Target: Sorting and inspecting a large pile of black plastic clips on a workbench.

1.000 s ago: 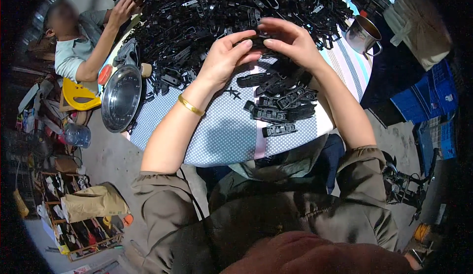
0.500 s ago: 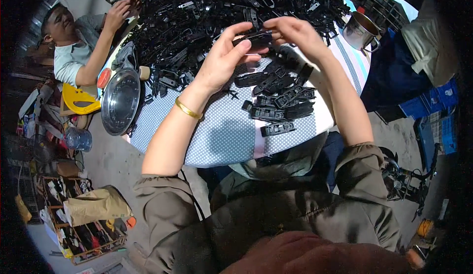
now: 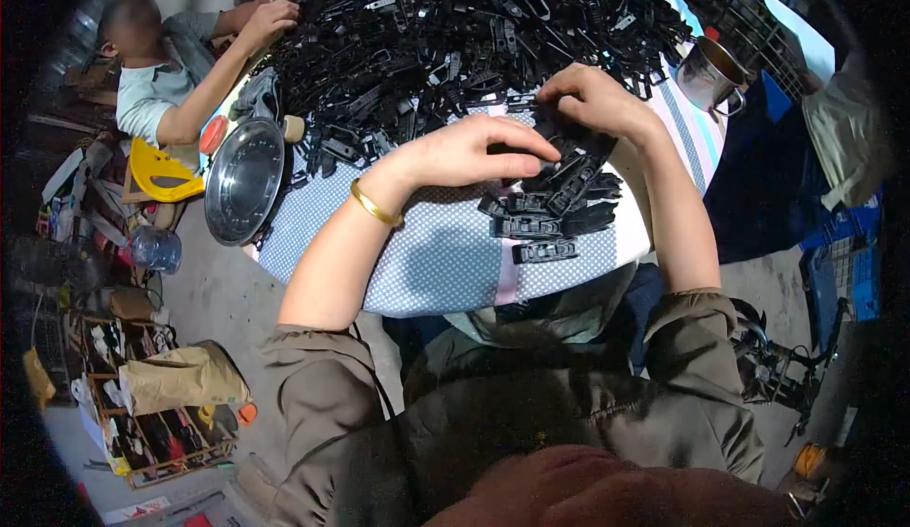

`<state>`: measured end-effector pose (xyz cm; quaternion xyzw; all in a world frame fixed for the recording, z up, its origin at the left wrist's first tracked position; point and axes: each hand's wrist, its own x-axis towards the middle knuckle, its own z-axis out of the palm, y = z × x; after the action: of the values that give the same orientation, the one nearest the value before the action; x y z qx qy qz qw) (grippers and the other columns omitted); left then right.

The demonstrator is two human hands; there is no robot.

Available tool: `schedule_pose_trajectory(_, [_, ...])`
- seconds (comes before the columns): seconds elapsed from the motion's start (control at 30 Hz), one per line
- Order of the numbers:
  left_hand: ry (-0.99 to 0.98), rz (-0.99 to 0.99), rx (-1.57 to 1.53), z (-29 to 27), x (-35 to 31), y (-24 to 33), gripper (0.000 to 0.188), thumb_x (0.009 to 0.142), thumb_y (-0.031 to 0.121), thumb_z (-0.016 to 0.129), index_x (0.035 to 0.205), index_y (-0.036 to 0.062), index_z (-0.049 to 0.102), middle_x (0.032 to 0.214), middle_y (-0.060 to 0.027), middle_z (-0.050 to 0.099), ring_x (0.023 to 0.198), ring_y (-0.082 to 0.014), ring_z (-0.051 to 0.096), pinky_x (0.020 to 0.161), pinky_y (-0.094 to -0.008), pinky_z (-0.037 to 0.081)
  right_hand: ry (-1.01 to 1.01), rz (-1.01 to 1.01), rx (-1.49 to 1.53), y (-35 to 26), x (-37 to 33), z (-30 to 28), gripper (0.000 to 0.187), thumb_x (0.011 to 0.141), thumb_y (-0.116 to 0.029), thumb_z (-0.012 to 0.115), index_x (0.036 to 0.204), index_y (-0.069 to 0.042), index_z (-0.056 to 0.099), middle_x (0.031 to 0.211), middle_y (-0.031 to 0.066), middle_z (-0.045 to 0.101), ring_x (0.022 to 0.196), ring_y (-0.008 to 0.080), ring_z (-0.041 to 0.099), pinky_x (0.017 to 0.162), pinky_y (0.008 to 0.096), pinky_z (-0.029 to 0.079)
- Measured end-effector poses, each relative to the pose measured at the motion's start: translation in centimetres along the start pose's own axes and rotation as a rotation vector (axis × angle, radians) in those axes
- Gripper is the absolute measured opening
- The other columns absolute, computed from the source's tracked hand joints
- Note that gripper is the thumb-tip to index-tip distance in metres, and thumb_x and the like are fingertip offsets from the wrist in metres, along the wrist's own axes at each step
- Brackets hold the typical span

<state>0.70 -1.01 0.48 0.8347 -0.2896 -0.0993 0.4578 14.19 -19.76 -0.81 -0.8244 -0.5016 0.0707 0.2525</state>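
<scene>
My left hand reaches over a small group of black plastic clip-like parts near the table's front. Its fingers and thumb close around a black plastic part at the group's far end, mostly hidden by the fingers. My right hand is bent down just beyond, at the near edge of a large heap of similar black parts. Its fingers curl inward, and whatever lies between them is hidden. Below the group, one clip-like part lies separately on the patterned cloth.
At the table's left edge stand a shiny metal bowl and a red-lidded container. A metal mug stands at the right edge. Across the far left, a co-worker's hand is at the heap. A shelf rack stands lower left.
My left hand has come down and right, from above the heap's near edge to the small group. My right hand has lowered, away from my left hand. The view has shifted slightly.
</scene>
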Motion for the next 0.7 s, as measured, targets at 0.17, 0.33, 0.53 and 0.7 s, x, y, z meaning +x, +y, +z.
schedule_pose_trajectory(0.17, [0.118, -0.079, -0.092, -2.0, -0.1, 0.5, 0.032, 0.084, 0.023, 0.054, 0.110, 0.0044, 0.058, 0.111, -0.0101, 0.057, 0.104, -0.0208, 0.052, 0.091, -0.0328, 0.039, 0.314, -0.114, -0.188, -1.5, 0.7, 2.3, 0.028, 0.071, -0.027, 0.064, 0.090, -0.007, 0.064, 0.085, 0.0115, 0.063, 0.081, 0.0291, 0.058, 0.073, 0.0361, 0.047])
schedule_pose_trajectory(0.33, [0.873, -0.355, 0.630, -7.3, 2.3, -2.8, 0.034, 0.077, 0.022, 0.062, 0.103, 0.0005, 0.059, 0.097, -0.0177, 0.061, 0.088, -0.0261, 0.060, 0.077, -0.0312, 0.046, 0.272, -0.090, -0.251, -1.3, 1.1, 3.4, 0.027, 0.069, -0.025, 0.065, 0.090, -0.009, 0.064, 0.082, 0.0095, 0.059, 0.087, 0.0267, 0.055, 0.074, 0.0365, 0.046])
schedule_pose_trajectory(0.53, [0.787, -0.327, 1.205, -11.7, 3.7, -8.4, 0.022, 0.070, 0.020, 0.066, 0.076, -0.0006, 0.063, 0.073, -0.0196, 0.061, 0.076, -0.0345, 0.058, 0.071, -0.0423, 0.047, 0.464, -0.236, -0.078, -1.4, 1.2, 2.9, 0.023, 0.074, -0.017, 0.063, 0.095, -0.006, 0.063, 0.080, 0.0105, 0.058, 0.074, 0.0252, 0.058, 0.066, 0.0330, 0.047])
schedule_pose_trajectory(0.7, [0.798, -0.566, 1.124, -12.2, 4.2, -7.0, 0.020, 0.074, 0.010, 0.048, 0.081, 0.0027, 0.065, 0.080, -0.0219, 0.061, 0.081, -0.0350, 0.060, 0.072, -0.0412, 0.048, 0.681, -0.170, 0.244, -0.7, 1.6, 2.4, 0.020, 0.083, -0.012, 0.055, 0.100, -0.002, 0.059, 0.084, 0.0090, 0.062, 0.071, 0.0132, 0.060, 0.062, 0.0230, 0.047])
